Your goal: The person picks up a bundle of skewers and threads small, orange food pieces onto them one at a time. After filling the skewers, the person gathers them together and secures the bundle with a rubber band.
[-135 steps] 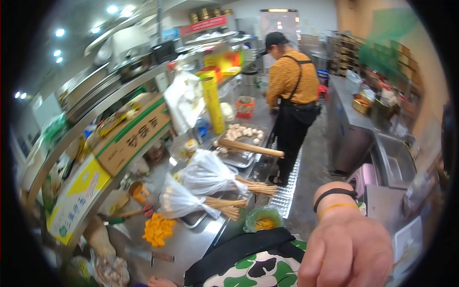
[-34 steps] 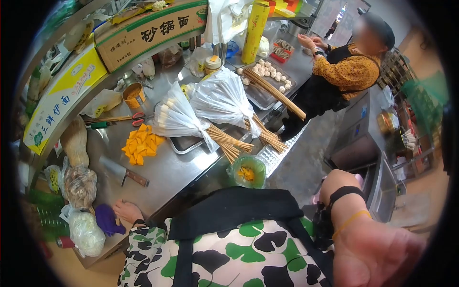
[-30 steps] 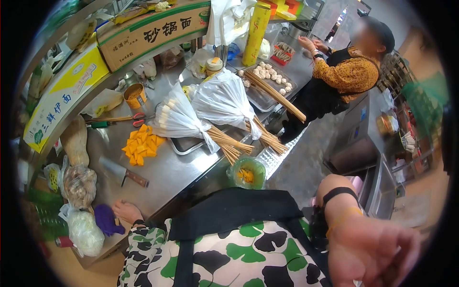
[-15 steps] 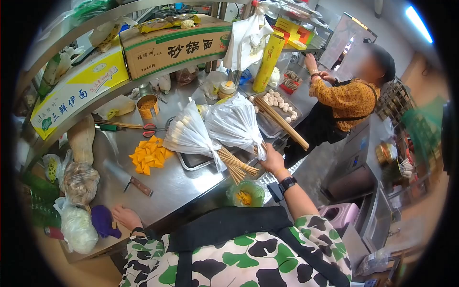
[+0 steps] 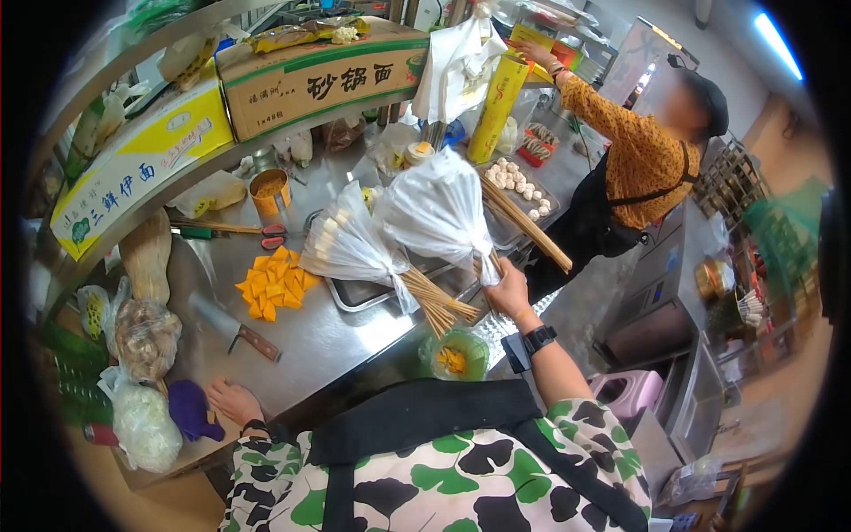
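My right hand point(image 5: 508, 291) is closed round the sticks of a white plastic-wrapped skewer bundle point(image 5: 436, 211), its wrapped end raised over the table. Beside it lies another wrapped skewer bundle point(image 5: 355, 244) on a metal tray point(image 5: 355, 301), its bare sticks pointing towards me. My left hand point(image 5: 234, 402) rests flat on the table's near left edge with its fingers apart, next to a purple cloth point(image 5: 191, 410). Between my hands are a cleaver point(image 5: 235, 328) with a wooden handle and a pile of orange pieces point(image 5: 275, 284).
A co-worker point(image 5: 634, 160) stands at the right, one arm stretched to the shelf. Loose sticks point(image 5: 527, 223) lie by a tray of white balls point(image 5: 541, 210). A green bin point(image 5: 461, 355) sits below the table edge. Boxes point(image 5: 324, 80) line the shelf.
The wrapped bundle in my right hand has risen slightly and tilted. The co-worker's arm has reached out to the shelf. My left hand has stayed put.
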`<control>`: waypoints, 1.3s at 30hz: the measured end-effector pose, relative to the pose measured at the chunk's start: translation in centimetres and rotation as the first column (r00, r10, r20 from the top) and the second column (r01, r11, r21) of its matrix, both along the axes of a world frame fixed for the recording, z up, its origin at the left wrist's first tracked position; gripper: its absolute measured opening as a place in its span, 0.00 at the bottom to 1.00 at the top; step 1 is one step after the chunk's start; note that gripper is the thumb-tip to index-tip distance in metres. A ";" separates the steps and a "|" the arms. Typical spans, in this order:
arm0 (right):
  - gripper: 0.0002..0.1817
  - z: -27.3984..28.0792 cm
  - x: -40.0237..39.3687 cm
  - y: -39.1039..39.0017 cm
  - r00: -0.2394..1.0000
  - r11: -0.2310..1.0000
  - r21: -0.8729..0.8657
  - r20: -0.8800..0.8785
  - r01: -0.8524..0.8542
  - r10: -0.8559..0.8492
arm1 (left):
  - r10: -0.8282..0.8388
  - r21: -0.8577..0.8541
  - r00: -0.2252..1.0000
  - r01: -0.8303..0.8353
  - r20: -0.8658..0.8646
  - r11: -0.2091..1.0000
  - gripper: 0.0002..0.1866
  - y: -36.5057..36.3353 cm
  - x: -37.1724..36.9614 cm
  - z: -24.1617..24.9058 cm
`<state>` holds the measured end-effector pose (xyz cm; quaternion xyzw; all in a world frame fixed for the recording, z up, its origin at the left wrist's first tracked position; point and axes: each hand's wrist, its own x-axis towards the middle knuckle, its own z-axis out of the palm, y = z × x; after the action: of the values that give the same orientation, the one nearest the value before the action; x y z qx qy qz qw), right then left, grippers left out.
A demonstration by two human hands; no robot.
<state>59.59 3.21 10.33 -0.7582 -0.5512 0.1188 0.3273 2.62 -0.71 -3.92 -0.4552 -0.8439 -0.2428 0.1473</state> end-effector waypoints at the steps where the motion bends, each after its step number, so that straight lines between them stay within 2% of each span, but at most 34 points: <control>1: 0.18 0.2 0.1 0.2 0.998 0.999 0.039 -0.066 -0.007 0.010 | 0.000 -0.021 1.000 0.000 0.007 1.000 0.14 -0.2 0.0 0.0; 2: 0.18 0.1 0.5 0.7 0.997 0.991 0.131 -0.058 -0.038 0.046 | -0.002 -0.013 1.000 0.002 0.001 1.000 0.13 -0.2 0.1 0.1; 4: 0.18 3.3 -0.8 1.1 0.987 0.966 0.241 -0.102 -0.094 0.122 | -0.008 0.003 1.000 0.008 -0.013 1.000 0.12 -0.1 0.1 0.3; 7: 0.19 5.9 -2.4 2.4 0.982 0.972 0.233 -0.168 -0.043 0.084 | -0.014 0.029 0.999 0.015 -0.038 0.999 0.12 0.0 0.0 0.0; 11: 0.24 3.6 -3.6 5.3 0.994 0.965 0.248 -0.050 -0.080 0.095 | 0.006 -0.002 1.000 -0.006 0.017 1.000 0.13 0.0 0.6 0.8; 12: 0.24 2.9 -4.3 5.9 0.994 0.984 0.171 -0.084 -0.059 0.074 | 0.020 -0.026 0.999 -0.019 0.029 0.999 0.13 0.0 0.8 1.1; 14: 0.25 -0.5 -4.6 7.2 0.999 0.999 0.030 -0.034 -0.033 0.034 | 0.033 -0.042 0.999 -0.032 0.032 0.999 0.13 0.1 0.6 1.2; 15: 0.27 -2.1 -4.3 7.9 0.995 0.995 0.008 -0.026 -0.099 0.100 | 0.036 -0.035 0.999 -0.035 0.025 0.999 0.13 0.0 0.5 0.8; 16: 0.29 -3.2 -4.5 8.4 0.980 0.974 0.116 0.047 -0.196 0.192 | 0.041 -0.031 0.999 -0.041 0.016 0.999 0.13 0.1 0.4 0.4; 17: 0.31 -4.0 -4.1 9.0 0.985 0.986 0.023 0.057 -0.166 0.164 | 0.029 -0.017 1.000 -0.029 -0.009 0.999 0.13 0.3 0.2 0.0; 18: 0.32 -3.9 -4.0 9.4 0.987 0.988 -0.071 0.071 -0.137 0.142 | 0.022 -0.005 0.999 -0.022 -0.033 1.000 0.13 0.4 0.0 -0.7; 19: 0.33 -3.0 -4.5 9.4 0.989 0.989 0.008 0.044 -0.145 0.144 | 0.019 0.006 0.998 -0.019 -0.056 1.000 0.13 0.2 -0.2 -0.6; 20: 0.33 -2.1 -4.7 9.1 0.992 0.986 -0.116 0.030 -0.116 0.120 | 0.007 0.006 0.999 -0.007 -0.036 1.000 0.12 -0.2 -0.4 -0.5; 22: 0.33 -2.0 -4.7 8.8 0.986 0.980 -0.154 0.092 -0.125 0.140 | -0.008 0.000 1.000 0.008 0.015 1.000 0.12 -0.1 0.6 1.0; 24: 0.35 -1.9 -4.6 8.8 0.991 0.981 -0.161 0.061 -0.109 0.120 | 0.013 -0.004 1.000 -0.013 0.024 1.000 0.12 0.1 0.7 1.0; 26: 0.36 -1.0 -5.7 8.2 0.976 0.986 -0.136 0.181 -0.097 0.121 | 0.019 0.038 0.999 -0.018 -0.032 0.999 0.12 0.2 0.3 0.4; 28: 0.37 1.3 -8.7 6.5 0.859 0.972 0.167 0.509 -0.164 0.057 | 0.027 0.030 1.000 -0.027 0.003 0.999 0.12 0.1 0.5 0.8; 29: 0.34 2.2 -10.5 6.3 0.822 0.915 0.283 0.563 -0.288 0.084 | 0.024 0.026 0.999 -0.024 0.022 0.999 0.11 0.2 0.6 1.0; 31: 0.30 2.6 -14.2 5.7 0.768 0.803 0.232 0.519 -0.549 0.375 | 0.035 0.001 0.999 -0.035 0.036 0.999 0.11 0.2 0.6 1.1; 32: 0.26 1.7 -15.9 5.1 0.636 0.724 0.068 0.538 -0.687 0.553 | 0.039 -0.007 0.998 -0.039 0.045 0.999 0.11 0.1 0.6 1.1; 33: 0.24 0.3 -17.8 4.9 0.572 0.582 0.135 0.455 -0.802 0.682 | 0.046 -0.008 0.998 -0.045 0.049 0.999 0.11 0.0 0.7 1.1; 34: 0.24 -0.8 -19.6 4.5 0.524 0.529 0.132 0.466 -0.838 0.713 | 0.055 -0.008 0.997 -0.054 0.052 0.998 0.11 0.0 0.6 1.0; 38: 0.21 -6.0 -20.7 6.4 0.492 0.589 -0.059 0.486 -0.806 0.722 | 0.045 -0.003 0.997 -0.045 0.061 0.999 0.12 0.3 0.1 0.4; 39: 0.16 -6.8 -20.6 6.8 0.487 0.598 -0.089 0.493 -0.796 0.721 | 0.046 0.002 0.997 -0.047 0.064 0.999 0.12 0.2 0.1 0.9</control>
<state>39.03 10.04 3.58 -0.4124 -0.8985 0.0166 0.1493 2.74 -0.48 -2.99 -0.4271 -0.8581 -0.2555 0.1265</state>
